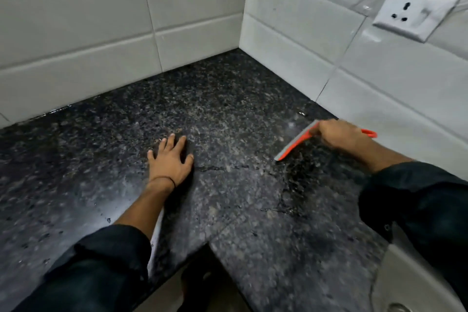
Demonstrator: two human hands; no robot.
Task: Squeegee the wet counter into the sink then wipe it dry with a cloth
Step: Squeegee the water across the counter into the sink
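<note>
- The dark speckled granite counter (228, 109) fills the middle and lower part of the frame; it forms an inside corner under the white tiled walls (76, 33) in the upper part.
- The right hand (339, 134), at the middle right of the frame, is closed around the handle of the orange plastic squeegee with a grey rubber blade (295, 143). The end of the orange handle sticks out behind the hand, toward the right wall.
- The blade of the squeegee runs diagonally, from near the hand down to the left, and its lower end touches the counter. The picture is a little blurred here.
- On the counter just below and beside the blade there are wet streaks and drops of water (296, 185).
- The left hand (171, 157), in the middle of the frame, lies flat on the counter with the fingers spread; it holds nothing. A thin dark band is around its wrist.
- Both arms wear dark sleeves (101, 268), at the lower left and the right edge.
- The rim of a pale steel sink (410, 284) shows in the lower right corner, next to the counter edge.
- A white wall socket with a switch (415, 10) is on the tiles in the upper right.
</note>
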